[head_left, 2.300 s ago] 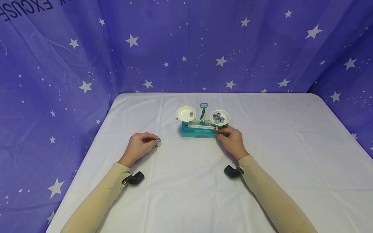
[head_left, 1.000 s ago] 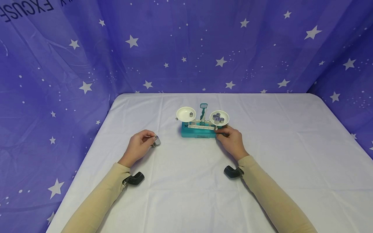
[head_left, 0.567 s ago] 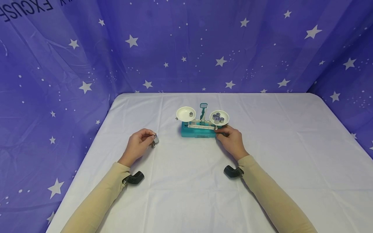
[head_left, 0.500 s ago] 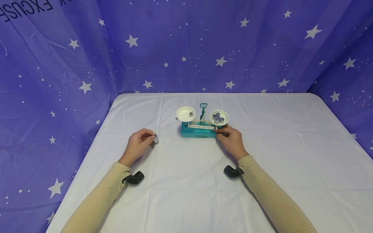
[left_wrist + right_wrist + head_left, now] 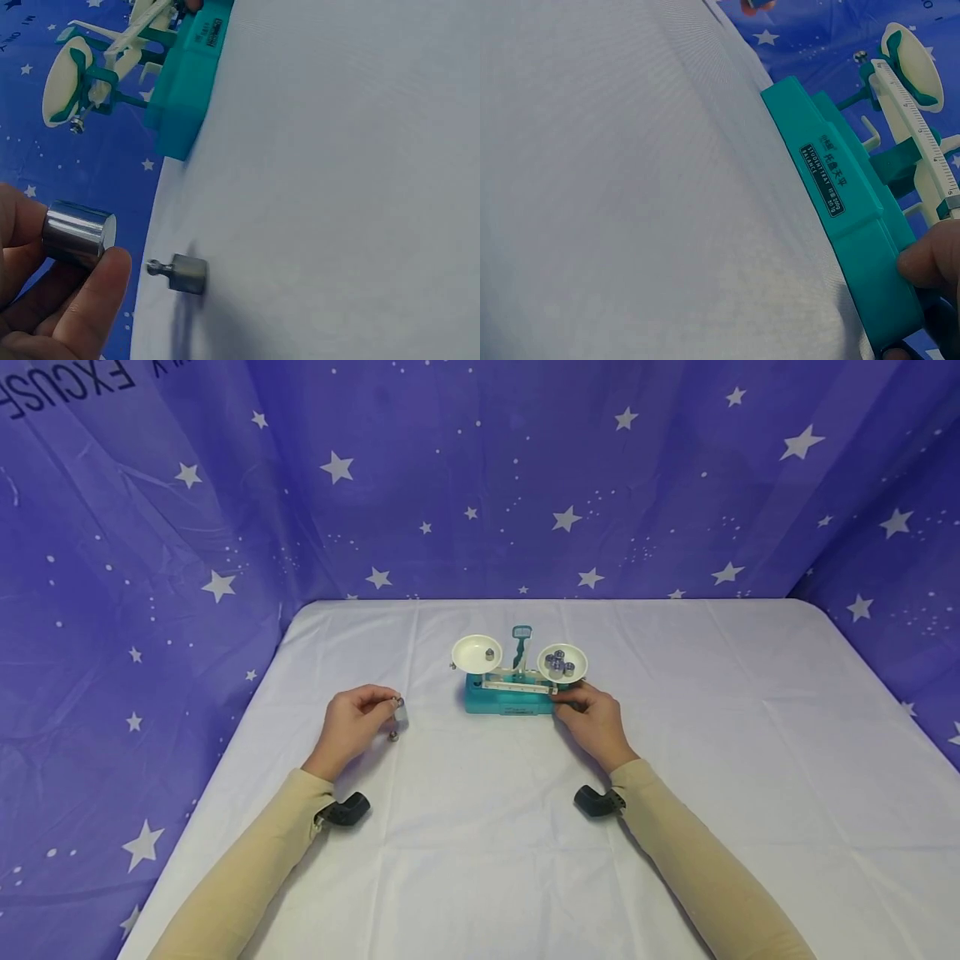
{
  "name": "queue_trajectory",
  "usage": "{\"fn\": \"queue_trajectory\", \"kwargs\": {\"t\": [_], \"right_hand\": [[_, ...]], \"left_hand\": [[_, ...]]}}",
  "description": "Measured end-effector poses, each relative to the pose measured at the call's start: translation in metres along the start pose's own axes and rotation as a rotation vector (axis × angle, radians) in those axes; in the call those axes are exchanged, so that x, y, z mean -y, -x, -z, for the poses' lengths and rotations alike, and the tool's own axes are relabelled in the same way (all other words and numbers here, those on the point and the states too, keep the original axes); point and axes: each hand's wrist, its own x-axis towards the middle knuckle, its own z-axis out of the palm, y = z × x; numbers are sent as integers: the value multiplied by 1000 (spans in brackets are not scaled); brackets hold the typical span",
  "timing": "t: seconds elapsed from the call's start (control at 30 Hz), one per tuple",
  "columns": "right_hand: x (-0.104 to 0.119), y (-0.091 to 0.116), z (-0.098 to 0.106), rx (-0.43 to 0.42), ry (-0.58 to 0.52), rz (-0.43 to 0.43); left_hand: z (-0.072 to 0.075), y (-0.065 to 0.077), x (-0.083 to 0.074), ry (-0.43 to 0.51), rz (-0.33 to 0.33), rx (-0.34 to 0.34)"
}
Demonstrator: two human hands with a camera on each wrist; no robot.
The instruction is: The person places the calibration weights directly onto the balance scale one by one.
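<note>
My left hand (image 5: 351,727) pinches a shiny cylindrical metal weight (image 5: 75,232) between thumb and fingers, raised over the white cloth. Below it, a smaller knobbed weight (image 5: 187,274) stands on the cloth. A teal student tray balance (image 5: 504,700) is at the middle of the table. My right hand (image 5: 597,720) grips the right end of its base, thumb (image 5: 930,259) on the front and a fingertip at the bottom edge. One small weight (image 5: 490,654) sits in the left white pan (image 5: 467,653); several weights (image 5: 556,668) are grouped in the right pan (image 5: 573,652), which hangs lower.
A white cloth (image 5: 480,827) covers the table. Purple curtains (image 5: 465,468) with white stars stand behind and at both sides. A black wrist mount (image 5: 347,810) juts inward from the left sleeve, another black mount (image 5: 597,802) from the right one.
The left hand has lifted the cylindrical weight off the cloth, up and slightly to the left, baring the smaller weight beneath. The right hand keeps its hold on the balance.
</note>
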Motion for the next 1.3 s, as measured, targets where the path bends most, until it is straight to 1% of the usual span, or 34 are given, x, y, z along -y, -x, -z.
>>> {"fn": "queue_trajectory", "kwargs": {"t": [0.13,0.43,0.7,0.87,0.97,1.17,1.3], "right_hand": [[0,0,0,0,7,5],[-3,0,-1,-5,19,-1],[-3,0,-2,-5,9,1],[-1,-1,0,-2,5,1],[-1,0,0,1,6,-5],[-2,-1,0,-2,12,-7],[-2,-1,-1,0,7,-4]], "left_hand": [[3,-3,-13,-74,-33,-11],[9,-13,-42,-96,-80,16],[10,-21,-62,-153,-122,5],[6,-28,-73,-152,-155,18],[3,-33,-80,-151,-159,26],[-8,-38,-97,-159,-175,42],[-15,-42,-103,-151,-182,59]]}}
